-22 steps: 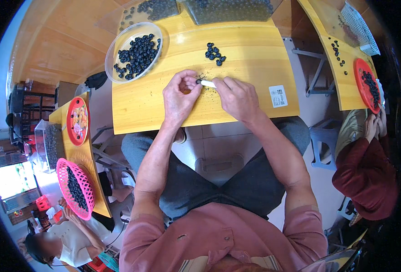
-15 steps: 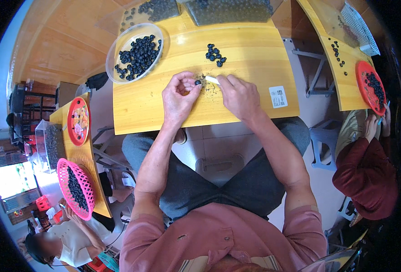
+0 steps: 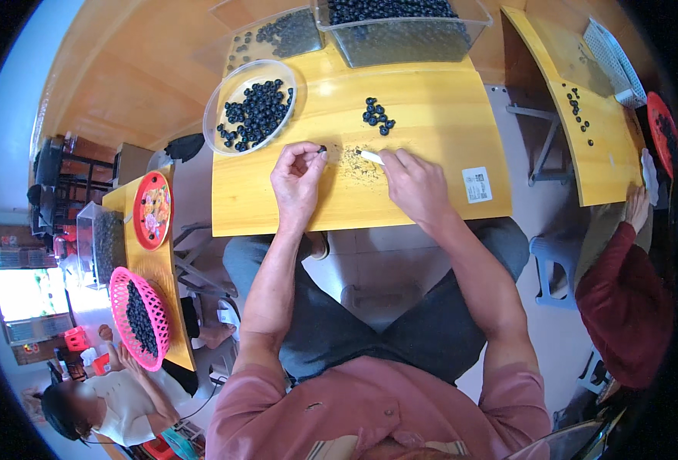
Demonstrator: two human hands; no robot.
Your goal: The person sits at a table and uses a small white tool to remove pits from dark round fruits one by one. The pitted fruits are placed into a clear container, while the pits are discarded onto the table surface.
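Note:
My left hand (image 3: 297, 184) pinches a small round black piece (image 3: 323, 149) between thumb and fingertips, just above the table. In my right hand (image 3: 417, 186) is a slim white-handled tool (image 3: 371, 157), its dark tip pointing left toward the other hand. A gap separates that tip from the pinched piece. Brown crumbs (image 3: 360, 173) lie scattered on the wood between and below my hands. Beyond them sits a small cluster of round black pieces (image 3: 377, 119). A clear round bowl (image 3: 212, 123) holding many more stands beyond my left hand.
Clear bins (image 3: 408, 46) of black pieces line the far side of the yellow table (image 3: 277, 211). A white label (image 3: 477, 185) is stuck near its right edge. At the left, a person sits by a pink basket (image 3: 162, 326) and red tray (image 3: 149, 238); another person works at the right table (image 3: 592, 180).
My left hand has drawn the black piece away from the tool's tip, widening the gap. The whole view has shifted, showing more of the far bins. At right, the co-worker's red tray has moved farther away.

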